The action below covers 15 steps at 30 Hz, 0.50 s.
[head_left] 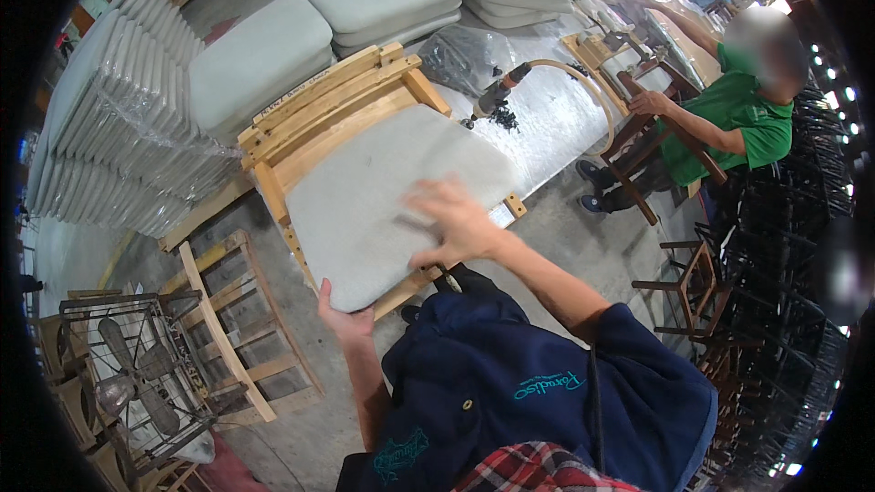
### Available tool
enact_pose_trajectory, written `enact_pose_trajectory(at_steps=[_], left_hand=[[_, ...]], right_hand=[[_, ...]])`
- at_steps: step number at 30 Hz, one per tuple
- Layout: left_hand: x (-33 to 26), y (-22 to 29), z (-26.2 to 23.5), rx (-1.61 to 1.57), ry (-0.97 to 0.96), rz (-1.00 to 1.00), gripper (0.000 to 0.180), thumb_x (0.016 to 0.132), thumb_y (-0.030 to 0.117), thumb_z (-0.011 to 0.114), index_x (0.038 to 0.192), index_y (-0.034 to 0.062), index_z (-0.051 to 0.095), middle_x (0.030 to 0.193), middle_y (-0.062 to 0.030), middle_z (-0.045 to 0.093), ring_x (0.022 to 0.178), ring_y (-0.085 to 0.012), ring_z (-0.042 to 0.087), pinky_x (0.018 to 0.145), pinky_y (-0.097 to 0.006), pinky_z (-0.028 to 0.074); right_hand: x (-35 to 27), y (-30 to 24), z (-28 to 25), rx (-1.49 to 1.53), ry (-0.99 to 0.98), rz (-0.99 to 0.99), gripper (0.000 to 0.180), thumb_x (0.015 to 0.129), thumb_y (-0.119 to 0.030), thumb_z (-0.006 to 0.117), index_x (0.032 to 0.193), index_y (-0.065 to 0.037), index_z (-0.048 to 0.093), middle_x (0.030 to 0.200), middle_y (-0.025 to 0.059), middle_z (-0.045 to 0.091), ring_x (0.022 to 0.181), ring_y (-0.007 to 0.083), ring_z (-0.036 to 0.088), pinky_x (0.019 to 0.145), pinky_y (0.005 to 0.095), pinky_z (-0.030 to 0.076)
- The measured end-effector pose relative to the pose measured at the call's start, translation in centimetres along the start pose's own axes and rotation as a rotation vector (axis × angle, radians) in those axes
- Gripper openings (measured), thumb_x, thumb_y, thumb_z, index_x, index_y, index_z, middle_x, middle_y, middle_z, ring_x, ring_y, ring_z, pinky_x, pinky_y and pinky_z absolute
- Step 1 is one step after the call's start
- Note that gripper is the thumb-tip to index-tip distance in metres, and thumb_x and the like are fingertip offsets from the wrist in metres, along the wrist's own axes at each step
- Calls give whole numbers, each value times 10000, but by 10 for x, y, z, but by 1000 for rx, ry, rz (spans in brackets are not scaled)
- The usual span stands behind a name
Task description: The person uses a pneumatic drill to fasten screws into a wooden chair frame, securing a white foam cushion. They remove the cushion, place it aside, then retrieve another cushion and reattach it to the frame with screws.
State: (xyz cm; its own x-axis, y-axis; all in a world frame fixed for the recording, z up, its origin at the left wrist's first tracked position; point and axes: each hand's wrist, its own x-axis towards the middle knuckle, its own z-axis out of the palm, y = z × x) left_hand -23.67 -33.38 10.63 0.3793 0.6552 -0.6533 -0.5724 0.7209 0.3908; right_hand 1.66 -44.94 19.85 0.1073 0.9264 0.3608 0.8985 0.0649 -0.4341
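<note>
A pale grey seat cushion (383,191) lies on a wooden chair frame (319,109) tipped on a work surface. My left hand (344,314) grips the cushion's near lower edge from underneath. My right hand (456,219), blurred, lies flat on top of the cushion's right part with its fingers spread.
A power screwdriver (497,93) with a hose lies on the plastic-covered bench behind. Stacks of grey cushions (264,50) fill the back. A person in a green shirt (738,118) handles a dark wooden chair at right. A wooden frame (232,328) and a caged fan (137,369) stand at lower left.
</note>
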Motion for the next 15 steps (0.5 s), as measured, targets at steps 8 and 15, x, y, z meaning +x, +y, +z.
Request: enact_pose_trajectory(at_steps=[8, 15], left_hand=[[2, 7, 9, -20, -143, 101, 633, 986, 418, 532, 1502, 59, 451, 1485, -122, 531, 1356, -348, 516, 1131, -545, 405], [80, 18, -1, 269, 25, 165, 684, 1003, 448, 597, 1497, -2, 449, 1449, -152, 567, 1315, -313, 558, 1127, -475, 415]], right_hand=[[-69, 112, 11, 966, 659, 1316, 821, 908, -571, 700, 1415, 48, 517, 1411, 205, 564, 1325, 383, 509, 1118, 445, 406], [-39, 168, 63, 1444, 599, 1065, 551, 1065, -361, 484, 1419, 61, 497, 1363, 185, 610, 1235, 303, 618, 1048, 430, 502]])
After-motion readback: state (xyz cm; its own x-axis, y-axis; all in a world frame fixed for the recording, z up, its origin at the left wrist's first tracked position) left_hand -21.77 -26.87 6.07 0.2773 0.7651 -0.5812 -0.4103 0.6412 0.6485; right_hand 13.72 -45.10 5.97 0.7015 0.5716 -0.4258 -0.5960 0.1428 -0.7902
